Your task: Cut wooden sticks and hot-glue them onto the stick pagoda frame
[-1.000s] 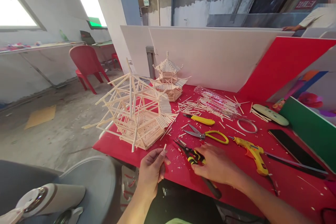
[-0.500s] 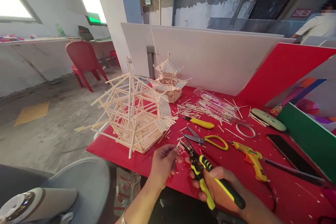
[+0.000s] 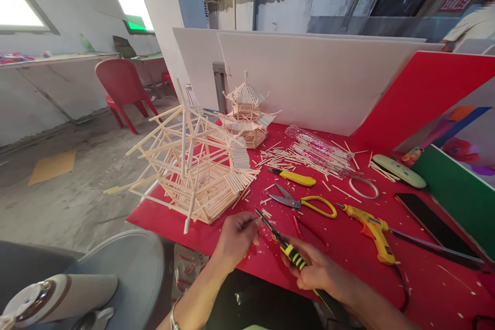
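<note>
My right hand (image 3: 315, 268) is wrapped round the yellow-and-black handles of a cutting tool (image 3: 293, 254), seen edge-on, its dark jaws pointing up and left. At the jaw tips, my left hand (image 3: 237, 237) is pinched closed; whatever lies between its fingers is too small to make out. Just beyond my left hand stands a large open stick frame (image 3: 201, 180) with a partly slatted roof. A smaller stick pagoda (image 3: 246, 108) stands behind it. Scissors with yellow handles (image 3: 301, 203) and a yellow utility knife (image 3: 296, 177) lie beyond the tool.
Loose sticks and a plastic bag of sticks (image 3: 320, 152) lie on the red tabletop (image 3: 266, 273). At the right are a glue gun (image 3: 373, 229), a phone (image 3: 425, 221) and a tape ring (image 3: 363, 187). A bottle (image 3: 73, 291) is on a grey stool at the lower left.
The cutting tool has turned edge-on and its handles have come together in my right hand. Its jaws now sit at my left fingertips. Red-handled pliers show more fully behind it.
</note>
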Tool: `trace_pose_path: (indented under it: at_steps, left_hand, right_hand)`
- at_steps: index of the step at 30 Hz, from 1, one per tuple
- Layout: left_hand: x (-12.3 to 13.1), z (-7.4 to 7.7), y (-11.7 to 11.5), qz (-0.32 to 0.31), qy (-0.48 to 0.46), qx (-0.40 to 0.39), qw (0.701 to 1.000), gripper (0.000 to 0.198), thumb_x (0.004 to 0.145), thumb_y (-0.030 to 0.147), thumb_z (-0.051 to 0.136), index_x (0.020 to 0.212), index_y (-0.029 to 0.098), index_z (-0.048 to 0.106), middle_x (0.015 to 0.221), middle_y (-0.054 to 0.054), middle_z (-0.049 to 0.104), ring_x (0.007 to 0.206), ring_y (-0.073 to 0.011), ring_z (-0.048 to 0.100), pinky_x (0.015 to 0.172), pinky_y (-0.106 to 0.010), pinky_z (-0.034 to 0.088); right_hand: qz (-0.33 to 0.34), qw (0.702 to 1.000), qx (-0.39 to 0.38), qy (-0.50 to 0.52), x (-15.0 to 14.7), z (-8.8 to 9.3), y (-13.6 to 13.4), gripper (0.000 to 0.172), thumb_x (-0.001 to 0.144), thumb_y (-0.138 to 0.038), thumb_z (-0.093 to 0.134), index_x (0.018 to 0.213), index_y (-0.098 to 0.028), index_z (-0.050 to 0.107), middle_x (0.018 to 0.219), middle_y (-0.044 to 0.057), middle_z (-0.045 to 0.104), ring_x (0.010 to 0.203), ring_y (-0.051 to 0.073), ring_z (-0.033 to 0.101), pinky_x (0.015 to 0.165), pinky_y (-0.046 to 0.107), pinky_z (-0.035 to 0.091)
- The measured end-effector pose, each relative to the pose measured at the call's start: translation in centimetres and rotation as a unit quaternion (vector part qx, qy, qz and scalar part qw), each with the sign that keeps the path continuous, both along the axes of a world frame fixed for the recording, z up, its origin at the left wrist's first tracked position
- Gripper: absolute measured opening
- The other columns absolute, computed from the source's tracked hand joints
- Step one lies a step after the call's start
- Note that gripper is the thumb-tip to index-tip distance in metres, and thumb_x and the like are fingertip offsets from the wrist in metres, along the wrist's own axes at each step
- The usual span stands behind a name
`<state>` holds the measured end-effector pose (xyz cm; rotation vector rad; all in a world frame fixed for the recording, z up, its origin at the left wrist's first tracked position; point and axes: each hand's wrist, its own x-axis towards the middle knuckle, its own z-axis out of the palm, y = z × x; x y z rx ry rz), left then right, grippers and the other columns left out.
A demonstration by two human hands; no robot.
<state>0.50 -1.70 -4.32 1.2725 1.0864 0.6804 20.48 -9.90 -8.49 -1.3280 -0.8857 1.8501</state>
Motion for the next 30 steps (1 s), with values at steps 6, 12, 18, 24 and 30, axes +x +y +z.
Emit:
trace_pose_path:
  at_steps: [6,12,18,24,30]
  left_hand:
    - [-0.1,-0.1,0.2,-0.032,-0.006,-0.003,0.999,0.034,0.087,0.041,0.058,0.063,0.017,0.058,0.049,0.002,0.053,0.037,-0.0062,0.034,0.038,-0.020,0.023]
    - [-0.4,0.4,0.3,-0.071,-0.111,-0.094,0.987,0.033,0.085,0.046,0.061,0.079,0.014,0.064,0.046,0.003,0.054,0.030,-0.0036,0.030,0.033,-0.019,0.015]
    - [-0.6,0.1,0.3,-0.053,-0.185,-0.171,0.966,0.033,0.080,0.043,0.070,0.072,0.012,0.064,0.041,0.004,0.052,0.027,-0.0014,0.025,0.030,-0.017,0.011]
    - [-0.7,-0.4,0.3,-0.048,-0.207,-0.209,0.955,0.032,0.077,0.042,0.074,0.073,0.011,0.067,0.040,0.003,0.052,0.027,-0.0005,0.024,0.030,-0.016,0.011]
    - [-1.0,-0.8,0.2,-0.050,-0.221,-0.221,0.949,0.031,0.077,0.039,0.074,0.072,0.009,0.068,0.039,0.002,0.053,0.026,-0.0002,0.025,0.029,-0.016,0.010]
  right_hand:
    - [-0.021,0.999,0.007,0.037,-0.1,0.4,-0.5,0.070,0.050,-0.013,0.060,0.118,-0.027,0.062,0.089,-0.001,0.059,0.079,0.015,0.052,0.066,0.024,0.040]
    - [-0.014,0.990,-0.077,0.113,0.1,-0.9,-0.6,0.086,0.043,-0.003,0.061,0.125,-0.029,0.058,0.086,-0.003,0.057,0.065,0.009,0.047,0.054,0.020,0.035]
    - [-0.030,0.954,-0.102,0.279,-1.9,2.3,-1.8,0.071,0.051,-0.008,0.063,0.118,-0.030,0.061,0.089,-0.003,0.053,0.060,0.004,0.040,0.049,0.017,0.029]
    - [-0.038,0.932,-0.130,0.336,-2.5,2.5,-1.8,0.065,0.050,-0.008,0.062,0.113,-0.028,0.062,0.086,-0.004,0.051,0.059,0.004,0.037,0.048,0.017,0.026]
    - [-0.010,0.909,-0.151,0.389,-2.4,1.5,-1.8,0.076,0.048,-0.010,0.062,0.121,-0.029,0.058,0.085,-0.004,0.053,0.058,0.004,0.038,0.049,0.017,0.026]
